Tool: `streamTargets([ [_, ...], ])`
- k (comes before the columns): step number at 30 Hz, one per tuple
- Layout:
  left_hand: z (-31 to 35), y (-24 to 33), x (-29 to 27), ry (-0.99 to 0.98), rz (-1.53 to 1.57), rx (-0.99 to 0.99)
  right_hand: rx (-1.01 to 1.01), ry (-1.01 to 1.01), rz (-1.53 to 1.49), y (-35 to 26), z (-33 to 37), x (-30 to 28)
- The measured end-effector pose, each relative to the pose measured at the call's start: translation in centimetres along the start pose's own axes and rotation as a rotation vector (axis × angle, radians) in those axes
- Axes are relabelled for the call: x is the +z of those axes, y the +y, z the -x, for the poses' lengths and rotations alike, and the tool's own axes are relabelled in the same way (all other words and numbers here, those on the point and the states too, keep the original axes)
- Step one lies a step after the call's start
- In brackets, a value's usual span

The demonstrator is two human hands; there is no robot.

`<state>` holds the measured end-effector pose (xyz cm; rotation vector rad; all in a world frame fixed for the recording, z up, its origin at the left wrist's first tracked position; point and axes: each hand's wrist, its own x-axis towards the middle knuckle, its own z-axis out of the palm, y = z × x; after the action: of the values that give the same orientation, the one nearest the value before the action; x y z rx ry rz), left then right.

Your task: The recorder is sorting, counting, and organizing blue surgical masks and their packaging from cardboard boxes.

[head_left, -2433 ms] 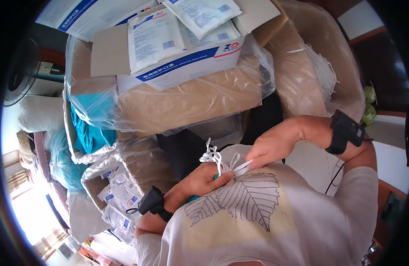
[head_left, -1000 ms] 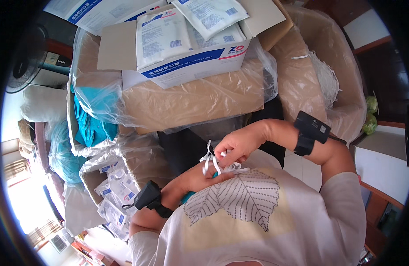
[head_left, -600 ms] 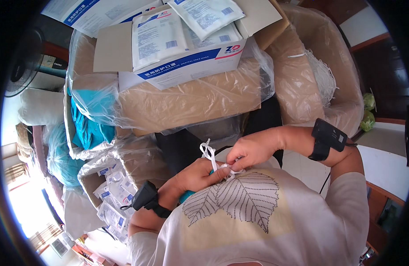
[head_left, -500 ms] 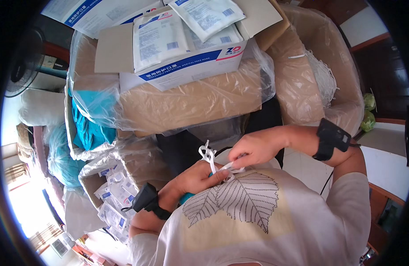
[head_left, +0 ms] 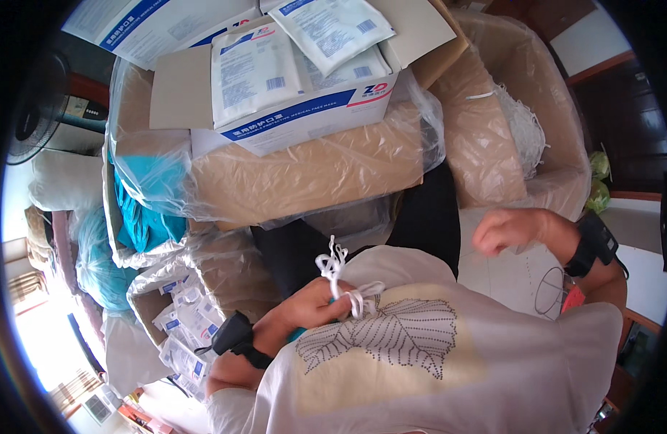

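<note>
My left hand (head_left: 310, 304) is closed in front of my shirt, gripping white cord loops (head_left: 333, 262). The loops stick up above the fist and hang over the thumb side. A bit of teal material (head_left: 297, 334) shows under that hand, mostly hidden by it. Off to the right, apart from the cords, is my right hand (head_left: 503, 233) with its fingers curled in. Whatever those fingers may hold is hidden from view.
Ahead stands an open carton (head_left: 290, 130) of white packets (head_left: 257, 72), on a plastic-lined brown box (head_left: 311, 184). To the right, another lined box (head_left: 485, 137) holds white cords (head_left: 521, 130). Teal material (head_left: 142, 206) and small packets (head_left: 189, 315) fill boxes at left.
My right hand has left the cords and swung out to the right. My left hand stays near the shirt, still gripping the loops.
</note>
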<state>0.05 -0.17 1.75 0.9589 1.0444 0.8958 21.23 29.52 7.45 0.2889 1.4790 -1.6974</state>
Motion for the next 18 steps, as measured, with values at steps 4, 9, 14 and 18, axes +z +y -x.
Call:
streamTargets([
  [4, 1.1, -1.8, -1.3, 0.340, 0.131, -0.134, 0.037, 0.275, -0.335, 2.3, 0.4, -0.7],
  [9, -0.3, -1.4, -6.8, 0.807, -0.296, -0.139, -0.069, 0.356, -0.683, 5.4, -11.4, -0.4],
  [14, 0.9, 1.5, -9.1, 0.999, -0.511, -0.008, -0.009, 0.367, -0.877, 9.2, -21.9, -0.1],
  [18, 2.3, 3.4, -9.9, 1.074, -0.457, -0.047, 0.032, 0.553, -0.906, 11.8, -26.2, 0.3],
])
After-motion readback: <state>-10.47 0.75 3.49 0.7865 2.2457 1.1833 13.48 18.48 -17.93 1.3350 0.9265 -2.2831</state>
